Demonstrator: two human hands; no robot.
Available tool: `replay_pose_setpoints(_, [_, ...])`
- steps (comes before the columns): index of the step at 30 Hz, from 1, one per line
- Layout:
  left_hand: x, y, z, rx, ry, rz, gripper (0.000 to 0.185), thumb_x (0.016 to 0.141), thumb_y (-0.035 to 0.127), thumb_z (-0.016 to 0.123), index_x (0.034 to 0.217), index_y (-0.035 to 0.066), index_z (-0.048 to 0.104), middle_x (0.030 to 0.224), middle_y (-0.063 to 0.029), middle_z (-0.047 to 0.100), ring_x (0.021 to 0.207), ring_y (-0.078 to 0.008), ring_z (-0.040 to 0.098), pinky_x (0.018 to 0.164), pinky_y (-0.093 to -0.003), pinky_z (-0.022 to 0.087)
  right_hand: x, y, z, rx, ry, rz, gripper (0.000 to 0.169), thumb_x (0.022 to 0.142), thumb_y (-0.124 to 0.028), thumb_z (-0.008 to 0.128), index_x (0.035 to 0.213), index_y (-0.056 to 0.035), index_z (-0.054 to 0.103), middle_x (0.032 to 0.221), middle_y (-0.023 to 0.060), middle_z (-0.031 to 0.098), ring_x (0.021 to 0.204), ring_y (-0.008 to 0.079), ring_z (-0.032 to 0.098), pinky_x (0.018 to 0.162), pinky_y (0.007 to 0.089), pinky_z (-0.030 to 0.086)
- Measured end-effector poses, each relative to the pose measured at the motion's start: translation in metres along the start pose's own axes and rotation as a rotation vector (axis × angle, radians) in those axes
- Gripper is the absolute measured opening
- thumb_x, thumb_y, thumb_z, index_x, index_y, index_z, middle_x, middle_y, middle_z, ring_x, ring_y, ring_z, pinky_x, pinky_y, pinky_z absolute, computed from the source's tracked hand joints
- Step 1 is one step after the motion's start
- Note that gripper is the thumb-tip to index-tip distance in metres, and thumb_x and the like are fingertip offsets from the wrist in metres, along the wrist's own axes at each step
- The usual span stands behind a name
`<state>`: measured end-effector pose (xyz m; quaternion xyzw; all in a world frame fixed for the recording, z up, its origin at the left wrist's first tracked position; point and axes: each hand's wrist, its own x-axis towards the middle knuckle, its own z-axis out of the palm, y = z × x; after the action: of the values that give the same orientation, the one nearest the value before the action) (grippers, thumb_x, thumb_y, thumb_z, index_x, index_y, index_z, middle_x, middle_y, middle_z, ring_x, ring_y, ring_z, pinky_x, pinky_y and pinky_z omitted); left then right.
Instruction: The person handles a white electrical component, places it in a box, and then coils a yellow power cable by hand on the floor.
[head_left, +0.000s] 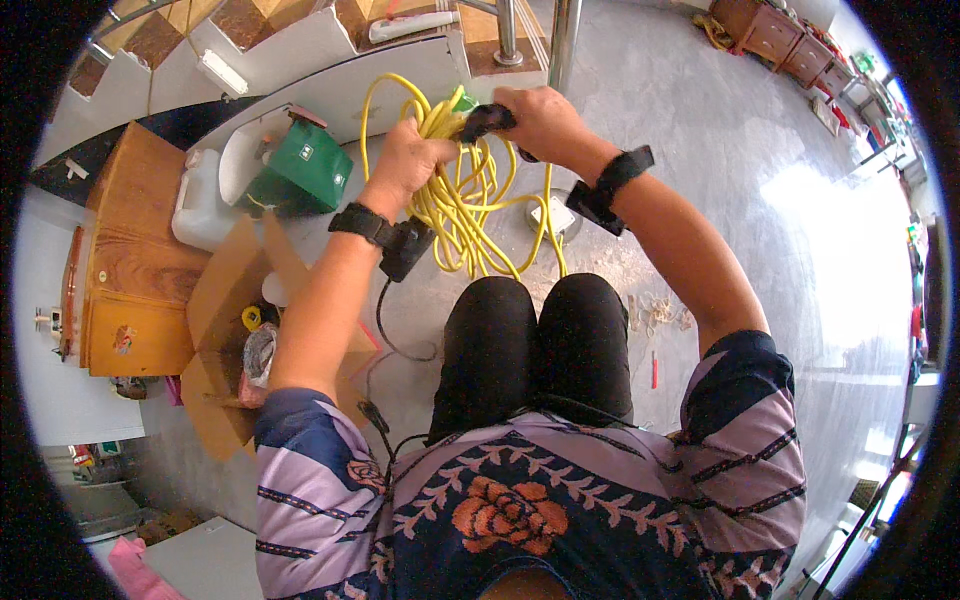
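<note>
A bundle of yellow cable (457, 202) hangs in loose loops in front of my knees. My left hand (412, 159) grips the bundle near its top, with the thumb across the loops. My right hand (541, 124) is closed on a black object (487, 122), perhaps a plug or a strap, against the top of the bundle; its exact kind is unclear. One loop arches above my left hand, and strands dangle towards the floor. A bit of green material (465, 99) shows behind the bundle. Black bands with devices sit on both wrists.
On the left stand an open cardboard box (217, 315), a wooden cabinet (142, 262), a white plastic jug (201, 196) and a green box (311, 165). A metal post (562, 45) rises ahead. A white floor fixture (555, 216), tangled string (664, 313) and a red stick-like thing (654, 370) lie on the floor.
</note>
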<state>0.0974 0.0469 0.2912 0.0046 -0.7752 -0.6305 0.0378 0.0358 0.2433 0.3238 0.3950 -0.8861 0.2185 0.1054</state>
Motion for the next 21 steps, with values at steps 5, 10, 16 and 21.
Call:
replay_pose_setpoints(5, [0.001,0.039,-0.004,-0.008,-0.070,0.038,0.034,0.064,0.005,0.060,0.097,-0.004,0.060,0.075,-0.0019,0.060,0.061,-0.0090,0.052,0.055,-0.0238,0.042,-0.053,0.050,0.014,0.122,-0.014,0.231,0.022,0.075,-0.025,0.062,0.085,-0.0065,0.055,0.076,0.0167,0.060,0.075,0.0356,0.058,0.064,0.0448,0.046])
replay_pose_setpoints(10, [0.002,0.073,-0.014,0.063,-0.080,0.019,0.022,0.066,0.005,0.060,0.086,-0.002,0.061,0.069,-0.0009,0.059,0.057,-0.0085,0.052,0.053,-0.0221,0.042,-0.107,0.088,0.016,0.025,-0.072,0.489,0.021,0.076,-0.025,0.060,0.086,-0.0074,0.055,0.078,0.0160,0.061,0.075,0.0357,0.058,0.064,0.0444,0.046])
replay_pose_setpoints(16, [0.016,0.095,-0.054,0.060,-0.032,0.032,0.013,0.068,0.009,0.065,0.075,0.006,0.054,0.059,0.0015,0.052,0.047,-0.0076,0.047,0.046,-0.0194,0.038,-0.176,0.163,0.017,-0.058,-0.030,0.640,0.021,0.076,-0.024,0.060,0.084,-0.0057,0.056,0.075,0.0175,0.060,0.074,0.0367,0.058,0.064,0.0440,0.047])
replay_pose_setpoints(21, [0.016,0.101,-0.070,0.116,-0.016,0.046,0.013,0.069,0.008,0.064,0.075,0.006,0.053,0.058,0.0008,0.052,0.047,-0.0081,0.048,0.046,-0.0199,0.039,-0.178,0.184,-0.001,0.189,0.225,0.717,0.030,0.072,-0.028,0.066,0.084,-0.0020,0.058,0.070,0.0166,0.059,0.063,0.0290,0.058,0.059,0.0379,0.045])
